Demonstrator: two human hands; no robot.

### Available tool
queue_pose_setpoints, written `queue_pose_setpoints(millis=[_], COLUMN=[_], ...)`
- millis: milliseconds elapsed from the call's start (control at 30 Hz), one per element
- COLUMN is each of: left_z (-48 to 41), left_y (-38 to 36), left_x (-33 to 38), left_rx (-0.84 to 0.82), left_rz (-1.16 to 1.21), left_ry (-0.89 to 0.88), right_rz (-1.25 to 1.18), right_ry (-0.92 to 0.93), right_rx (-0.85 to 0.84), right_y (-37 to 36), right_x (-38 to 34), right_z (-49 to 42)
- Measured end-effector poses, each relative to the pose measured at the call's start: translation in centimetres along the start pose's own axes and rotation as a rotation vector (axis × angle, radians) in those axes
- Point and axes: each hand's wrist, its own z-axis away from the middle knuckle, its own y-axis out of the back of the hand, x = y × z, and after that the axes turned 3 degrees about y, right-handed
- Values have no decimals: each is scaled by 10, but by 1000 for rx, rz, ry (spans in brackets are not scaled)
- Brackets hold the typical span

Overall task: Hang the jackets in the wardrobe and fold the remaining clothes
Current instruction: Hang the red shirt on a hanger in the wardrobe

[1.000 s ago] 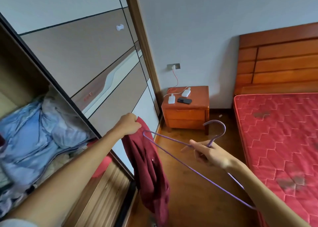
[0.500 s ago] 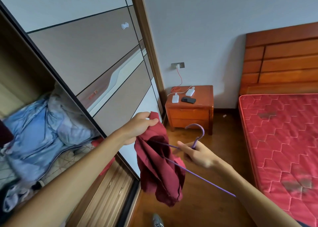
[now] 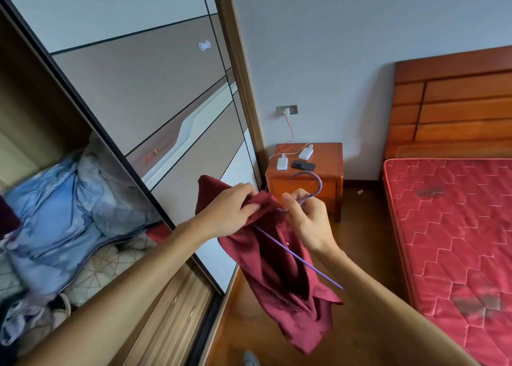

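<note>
Now, left hand (image 3: 230, 210) around jacket (image 3: 277, 277).

Two bare arms on show here. The left forearm (image 3: 124, 291) was uncovered from the lower left corner right up to the wrist, with no sleeve edge in sight. The right forearm (image 3: 388, 304) was just as bare from the lower right edge. The left hand (image 3: 230, 213) and right hand (image 3: 310, 227) had plain fingers with short, trimmed nails. At the bottom edge sat the toe of a grey-blue shoe (image 3: 251, 359).
</note>
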Motion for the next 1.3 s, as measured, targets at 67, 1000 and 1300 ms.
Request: queue_pose_setpoints(millis=[67, 1000, 1300], left_z=[-4, 41, 55], left_y=[1, 106, 94], left_x=[6, -38, -97], left_rx=[52, 610, 658], left_rz=[-5, 101, 133], left_ry=[-45, 5, 200], right_rz=[-13, 786, 650], right_ry=[-2, -204, -31], right_rx=[57, -376, -255], right_y=[1, -31, 3], right_x=[-1, 127, 36], right_z=[-4, -48, -122])
